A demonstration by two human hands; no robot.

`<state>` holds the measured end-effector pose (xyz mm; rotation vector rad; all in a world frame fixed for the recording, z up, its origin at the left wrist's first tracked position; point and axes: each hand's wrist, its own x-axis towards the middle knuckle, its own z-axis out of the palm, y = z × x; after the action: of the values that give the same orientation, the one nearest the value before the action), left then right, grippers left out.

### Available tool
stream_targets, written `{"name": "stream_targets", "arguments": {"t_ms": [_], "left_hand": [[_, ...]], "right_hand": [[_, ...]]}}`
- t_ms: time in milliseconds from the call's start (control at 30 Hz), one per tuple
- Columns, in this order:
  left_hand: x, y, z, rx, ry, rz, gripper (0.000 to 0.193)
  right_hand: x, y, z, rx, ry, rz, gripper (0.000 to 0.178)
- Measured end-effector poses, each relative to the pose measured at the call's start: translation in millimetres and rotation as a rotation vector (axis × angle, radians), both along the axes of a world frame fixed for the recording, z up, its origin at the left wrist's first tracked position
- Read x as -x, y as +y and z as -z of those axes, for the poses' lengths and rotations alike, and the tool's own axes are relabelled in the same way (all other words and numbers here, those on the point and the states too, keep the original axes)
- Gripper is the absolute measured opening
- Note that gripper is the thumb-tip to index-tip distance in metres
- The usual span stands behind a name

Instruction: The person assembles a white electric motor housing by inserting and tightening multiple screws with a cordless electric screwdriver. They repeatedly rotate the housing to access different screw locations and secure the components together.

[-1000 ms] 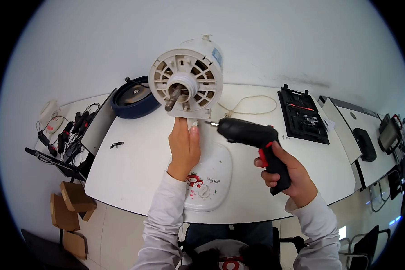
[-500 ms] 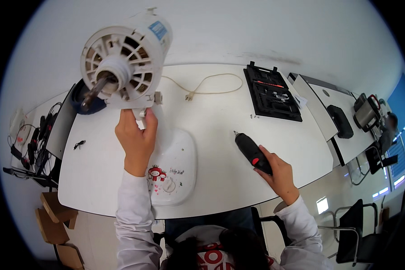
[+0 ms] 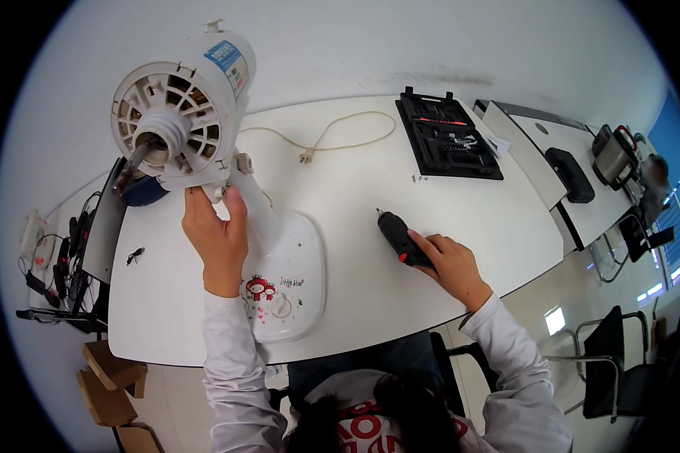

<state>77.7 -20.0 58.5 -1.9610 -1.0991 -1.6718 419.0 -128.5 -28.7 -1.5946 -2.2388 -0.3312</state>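
Note:
A white table fan without blades or grille stands at the left of the table. Its motor housing [image 3: 238, 102], with slotted front and metal shaft, is tilted up above its base [image 3: 304, 253], which bears a red cartoon print and a round knob. My left hand [image 3: 219, 245] is closed around the neck just under the housing; the neck part inside the fingers is hidden. In my right hand [image 3: 457, 270] lies a black electric screwdriver [image 3: 394, 232] with a red button. Its bit points away to the far left, over the tabletop and apart from the fan.
A black toolbox [image 3: 423, 140] lies unfolded at the back right, with several small screws [image 3: 419, 179] before it. The fan's cord and plug [image 3: 306, 157] lie behind. A dark blue round part [image 3: 145, 192] sits behind the housing. A short black cable [image 3: 134, 257] lies left.
My right hand has moved left with the electric screwdriver, and its grip sits further round the handle. The whole view has shifted slightly. My left hand keeps its grip on the fan's neck.

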Motion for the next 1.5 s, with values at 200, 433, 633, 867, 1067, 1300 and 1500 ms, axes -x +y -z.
{"name": "stream_targets", "arguments": {"t_ms": [200,433,633,867,1067,1300,1500], "left_hand": [[-2,1,5,0.071,-0.083,0.010,0.034],[-31,-22,-10,0.201,-0.169,-0.081,0.037],[-29,-31,-13,0.275,-0.066,-0.298,0.038],[-23,-38,-25,0.254,-0.020,-0.196,0.037],[1,-44,-32,0.311,-0.169,0.031,0.069],[33,-29,-69,0.052,-0.057,0.335,0.124],[34,-7,-101,-0.057,0.016,0.463,0.132]], "right_hand": [[-5,2,-15,0.099,0.048,-0.130,0.061],[-54,90,0,0.060,0.571,0.105,0.029],[-65,169,23,-0.043,0.362,0.260,0.020],[-69,170,25,-0.055,0.265,0.353,0.019],[-67,169,26,0.013,0.249,0.417,0.010],[-56,155,-15,0.076,0.297,0.345,0.009],[20,115,-134,0.044,0.823,-0.123,0.016]]}}
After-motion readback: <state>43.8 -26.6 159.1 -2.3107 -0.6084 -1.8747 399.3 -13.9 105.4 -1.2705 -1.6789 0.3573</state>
